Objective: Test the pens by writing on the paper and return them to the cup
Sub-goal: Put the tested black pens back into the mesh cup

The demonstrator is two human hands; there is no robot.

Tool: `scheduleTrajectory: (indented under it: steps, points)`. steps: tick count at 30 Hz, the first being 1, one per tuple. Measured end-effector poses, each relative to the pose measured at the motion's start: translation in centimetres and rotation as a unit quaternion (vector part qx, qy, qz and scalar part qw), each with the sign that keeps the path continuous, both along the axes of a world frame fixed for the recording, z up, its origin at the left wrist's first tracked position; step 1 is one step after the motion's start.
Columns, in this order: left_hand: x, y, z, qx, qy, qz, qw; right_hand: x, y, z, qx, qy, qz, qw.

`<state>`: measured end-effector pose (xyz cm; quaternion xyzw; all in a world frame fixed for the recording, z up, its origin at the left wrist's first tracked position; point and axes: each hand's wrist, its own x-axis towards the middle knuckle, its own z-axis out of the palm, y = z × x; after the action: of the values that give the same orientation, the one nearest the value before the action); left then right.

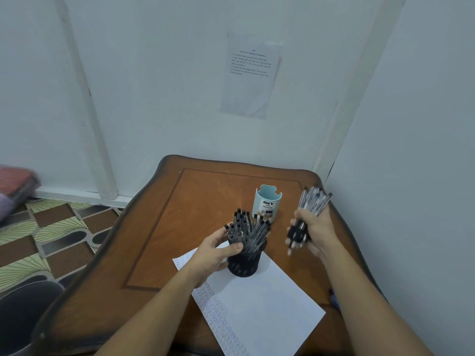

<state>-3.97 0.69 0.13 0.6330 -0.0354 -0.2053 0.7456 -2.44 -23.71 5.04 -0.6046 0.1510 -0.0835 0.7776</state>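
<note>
Our left hand grips the black mesh cup, full of pens, standing on the paper. Scribble rows fill only its left edge, so testing looks approx. part done. Blue cup behind looks empty. Right hand clamps a pen bundle, not yet returned.

Left hand curled, right hand clenched (raised), forearms outstretched

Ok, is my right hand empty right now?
No, the right hand grips a thick bundle of pens, their ends fanning out above the fist.
</note>
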Motion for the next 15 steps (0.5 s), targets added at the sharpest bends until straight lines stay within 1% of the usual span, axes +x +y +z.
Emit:
scheduleTrajectory:
  steps: [2, 3, 8, 11, 15]
  points:
    - [0.0, 0.0, 0.0, 0.000, -0.002, 0.001, 1.000, -0.3, 1.6, 1.6, 0.020, -0.061, -0.005, 0.998]
    - [-0.1, 0.0, 0.1, -0.001, -0.001, 0.001, 1.000, -0.4, 2.6, 2.0, 0.005, -0.080, -0.009, 0.997]
    - [-0.1, 0.0, 0.1, -0.006, 0.001, -0.002, 1.000, -1.2, 7.1, 1.1, -0.134, -0.127, -0.070, 0.980]
    - [-0.1, 0.1, 0.0, -0.005, 0.001, -0.003, 1.000, -1.5, 8.7, 0.1, -0.164, -0.151, -0.110, 0.968]
    - [0.1, 0.1, -0.1, -0.004, 0.000, -0.002, 1.000, -1.7, 10.1, -0.5, -0.186, -0.181, -0.129, 0.957]
